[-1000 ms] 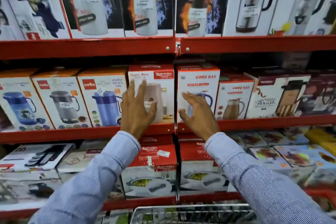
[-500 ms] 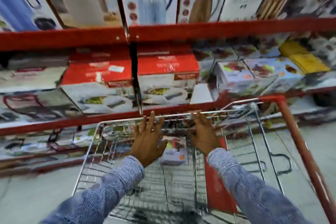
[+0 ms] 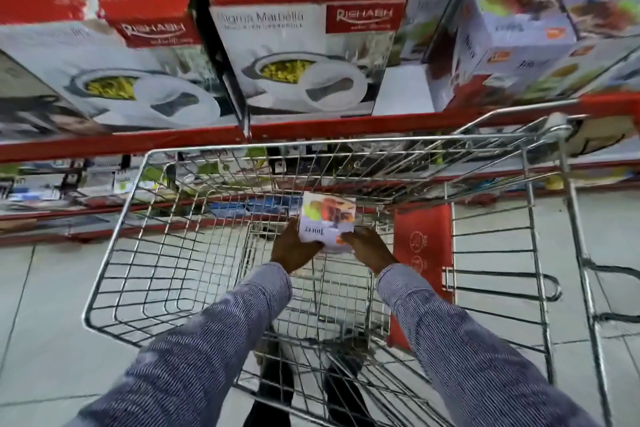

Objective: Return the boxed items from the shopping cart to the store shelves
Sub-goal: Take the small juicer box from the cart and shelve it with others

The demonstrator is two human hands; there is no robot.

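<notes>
A small white and lilac juicer box with fruit pictures lies deep in the wire shopping cart. My left hand grips its left side and my right hand grips its right side, fingers wrapped on the near corners. Both striped sleeves reach down into the cart. The same kind of juicer boxes stand on the red shelf at the upper right.
Two red and white casserole boxes sit on the shelf right above the cart's far rim. A red child-seat panel stands inside the cart to the right. Lower shelves hold more boxes at left. Grey floor tiles lie on both sides.
My hands left the flask boxes on the middle shelf, dropped into the cart and closed on the juicer box. My view tilted down from the shelves to the cart.
</notes>
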